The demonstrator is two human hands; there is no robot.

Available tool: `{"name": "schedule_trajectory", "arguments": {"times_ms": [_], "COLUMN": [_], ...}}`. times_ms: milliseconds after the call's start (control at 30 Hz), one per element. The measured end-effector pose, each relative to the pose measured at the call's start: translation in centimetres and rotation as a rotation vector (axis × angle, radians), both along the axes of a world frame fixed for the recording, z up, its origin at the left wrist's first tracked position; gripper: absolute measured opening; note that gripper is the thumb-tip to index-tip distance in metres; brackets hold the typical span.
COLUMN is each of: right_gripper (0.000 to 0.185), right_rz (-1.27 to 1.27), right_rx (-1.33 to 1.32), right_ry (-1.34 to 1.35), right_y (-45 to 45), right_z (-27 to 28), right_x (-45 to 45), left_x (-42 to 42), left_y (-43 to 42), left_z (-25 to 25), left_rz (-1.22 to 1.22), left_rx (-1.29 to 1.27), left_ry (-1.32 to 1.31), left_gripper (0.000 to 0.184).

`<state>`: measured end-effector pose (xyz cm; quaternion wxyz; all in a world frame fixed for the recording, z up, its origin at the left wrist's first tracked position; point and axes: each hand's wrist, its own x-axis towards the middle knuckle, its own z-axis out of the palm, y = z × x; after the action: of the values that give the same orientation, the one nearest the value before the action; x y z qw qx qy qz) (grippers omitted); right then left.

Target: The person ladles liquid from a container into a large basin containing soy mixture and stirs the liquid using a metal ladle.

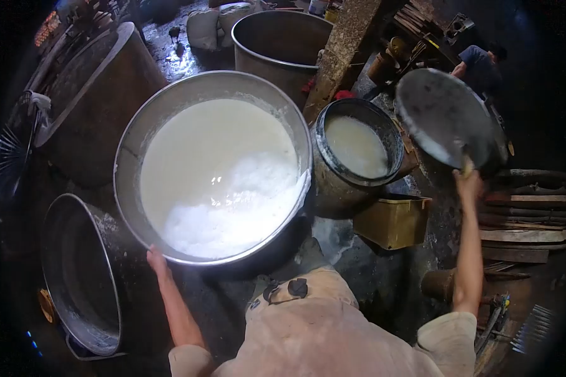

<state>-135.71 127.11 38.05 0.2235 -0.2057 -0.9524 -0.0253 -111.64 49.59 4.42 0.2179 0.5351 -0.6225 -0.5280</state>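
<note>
In front of me stands a wide metal vat (127, 144) of milky white liquid (207, 135), with thick white foam (226, 220) on its near right side. My left hand (158, 261) is at the vat's near left rim, its fingers closed over the edge. Out to the right, my right hand (468, 185) grips the short handle of a large round metal scoop (443, 113). Its broad dish is tilted up, wet and whitish along the lower edge, and slightly blurred. The scoop is clear of the vat.
A dark barrel (324, 182) of cloudy liquid stands right of the vat, beside a yellowish rectangular bin (391, 223). Other large metal vessels (85, 276) surround me. A wooden post (346, 56) rises behind. Stacked wood (528, 235) lies right; another person (481, 66) is at the back right.
</note>
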Motion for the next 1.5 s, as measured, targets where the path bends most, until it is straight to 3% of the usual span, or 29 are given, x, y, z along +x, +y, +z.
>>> {"name": "schedule_trajectory", "arguments": {"times_ms": [33,67,133,233,300,333,367,400,467,533,567,633,667,733,833,967,1033,1200,1267,1333,1400,1500], "right_gripper": [0.042,0.042,0.032,0.055,0.041,0.061,0.064,0.065,0.060,0.051,0.044,0.035,0.032,0.027,0.030,0.016,0.010,0.008,0.010,0.010,0.011,0.012], "right_rz": [-0.001,-0.028,0.068,0.073,0.052,0.122,0.118,0.150,0.112,0.233,0.420,0.298,-0.045,0.084,-0.104,-0.194,-0.172,-0.057,-0.229,-0.222,-0.215,-0.168], "right_rx": [-0.038,-0.075,-0.178,-0.097,-0.175,-0.149,-0.212,-0.204,-0.379,-0.421,-0.343,-0.658,-1.029,-0.613,-0.806,-1.572,-1.782,-1.736,-1.763,-1.778,-1.795,-1.746], "right_ry": [0.003,-0.068,-0.300,-0.478,-0.581,-0.647,-0.630,-0.662,-0.763,-0.601,-0.554,-0.640,-0.763,-0.670,-1.011,-1.159,-1.214,-1.216,-1.433,-1.437,-1.442,-1.323], "right_y": [3.4,3.0,1.8,1.6,-1.9,1.6,1.0,3.5,3.1,2.3,3.8,4.5,2.7,0.1,-1.1,-1.2,-1.1,-2.5,-2.0,-1.6,-1.4,-1.1], "right_z": [-4.2,-5.8,-8.3,-14.9,-15.3,-21.8,-23.7,-29.7,-32.3,-35.4,-40.4,-46.5,-47.6,-48.9,-51.7,-53.7,-53.8,-48.8,-47.8,-46.1,-44.4,-41.3], "right_x": [-2.9,-5.1,-10.2,-19.4,-23.5,-27.0,-28.1,-30.3,-31.0,-29.4,-28.5,-27.5,-26.7,-25.5,-24.4,-22.3,-21.8,-23.7,-24.3,-25.0,-25.6,-25.7], "left_x": [0.2,0.3,-0.2,-0.3,0.0,-0.1,-1.1,-1.8,-2.4,-3.6,-3.8,-3.6,-4.5,-4.0,-2.5,-3.0,-3.4,0.0,-0.7,-2.5,-3.4,-2.3], "left_y": [0.9,1.4,3.8,7.5,11.5,13.9,17.1,20.1,24.7,27.8,28.4,28.6,28.8,28.3,27.3,27.4,27.4,26.3,26.7,27.2,27.6,27.0], "left_z": [0.8,0.6,2.1,2.3,2.2,2.6,2.9,3.0,3.1,3.0,2.9,2.6,3.5,3.3,2.6,2.7,3.1,-0.6,-0.2,1.1,2.5,1.3], "left_rz": [-0.025,0.015,0.063,0.142,0.203,0.203,0.291,0.279,0.301,0.366,0.389,0.381,0.418,0.422,0.401,0.447,0.478,0.452,0.450,0.454,0.327,0.411], "left_rx": [0.013,0.104,0.080,0.035,-0.072,-0.117,-0.105,-0.086,-0.066,0.022,0.022,0.033,0.056,0.131,0.117,0.180,0.187,0.097,0.057,0.019,0.020,0.080], "left_ry": [0.040,0.155,0.119,0.111,-0.117,-0.185,-0.187,-0.251,-0.339,-0.408,-0.418,-0.335,-0.396,-0.329,-0.426,-0.511,-0.543,-0.582,-0.599,-0.610,-0.795,-0.650], "left_gripper": [0.038,0.037,0.035,0.031,0.033,0.034,0.033,0.033,0.034,0.035,0.035,0.036,0.035,0.034,0.032,0.029,0.029,0.028,0.030,0.033,0.034,0.032]}}
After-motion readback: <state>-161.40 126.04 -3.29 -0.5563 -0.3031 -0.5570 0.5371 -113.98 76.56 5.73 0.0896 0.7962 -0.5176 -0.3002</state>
